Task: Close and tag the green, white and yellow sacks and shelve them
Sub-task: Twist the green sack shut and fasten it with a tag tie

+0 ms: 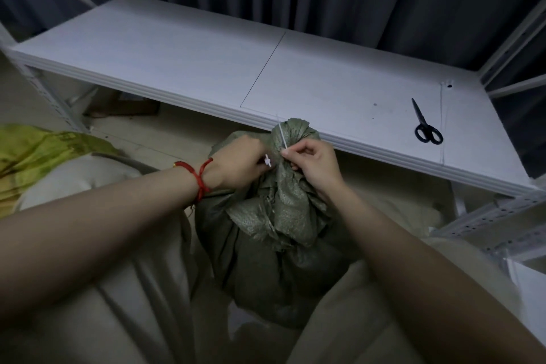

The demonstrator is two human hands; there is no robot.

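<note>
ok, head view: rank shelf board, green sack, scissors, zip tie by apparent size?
1. shelf board
2. green sack, though it sits nearer the camera, which inflates it
3. scissors
4. zip tie: visible strap nearly scissors-length but far thinner

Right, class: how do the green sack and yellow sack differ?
The green sack stands in the middle; the yellow sack lies at far left, partly out of frame. The green sack's neck is bunched with a tie round it; the yellow sack shows no tie. The left hand and right hand pinch the green sack's tie; no hand touches the yellow sack. Neither is on the shelf.
</note>
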